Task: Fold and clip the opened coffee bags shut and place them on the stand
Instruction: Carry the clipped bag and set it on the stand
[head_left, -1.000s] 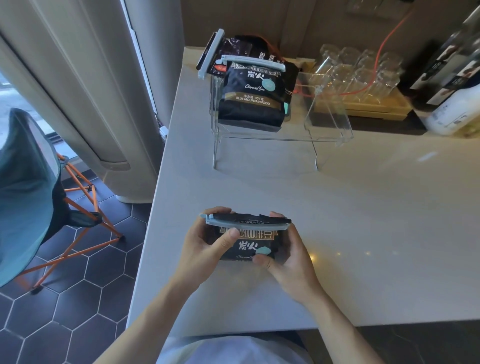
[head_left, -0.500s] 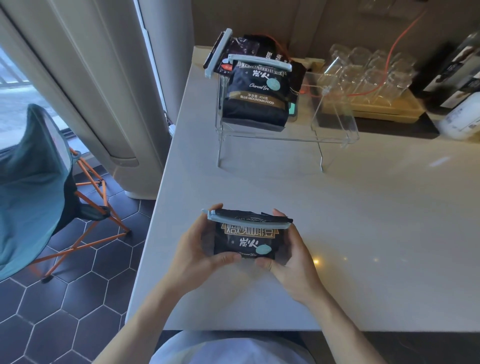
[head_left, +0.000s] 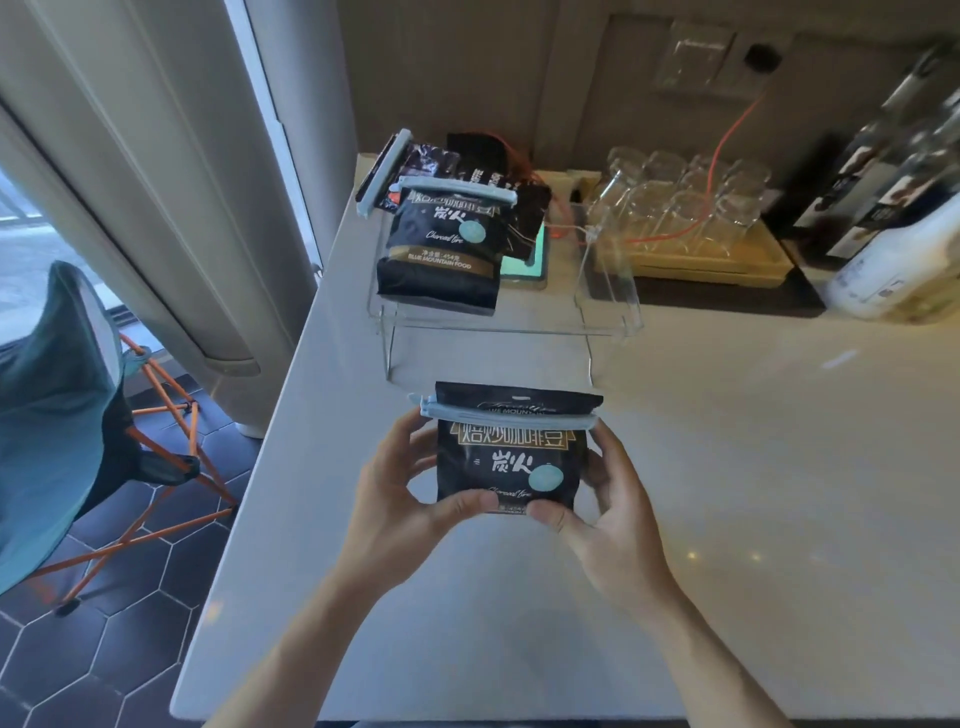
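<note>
A black coffee bag (head_left: 511, 457) with gold lettering is held upright above the counter, its folded top pinched by a pale blue clip (head_left: 506, 415). My left hand (head_left: 400, 499) grips its left side and bottom edge. My right hand (head_left: 605, 509) grips its right side and bottom edge. Just beyond stands a clear acrylic stand (head_left: 608, 291). On the stand's left part rests another clipped black coffee bag (head_left: 441, 249), and a third clipped bag (head_left: 415, 166) leans behind it. The stand's right part holds nothing.
The pale counter (head_left: 727, 467) ends at a left edge with a drop to a tiled floor and a teal folding chair (head_left: 57, 405). A tray of upturned glasses (head_left: 685, 213) and an orange cable sit behind the stand. Bottles (head_left: 898, 208) stand at the far right.
Both hands have lifted the clipped bag off the counter and carried it forward toward the stand. The bag now stands more upright, showing more of its front.
</note>
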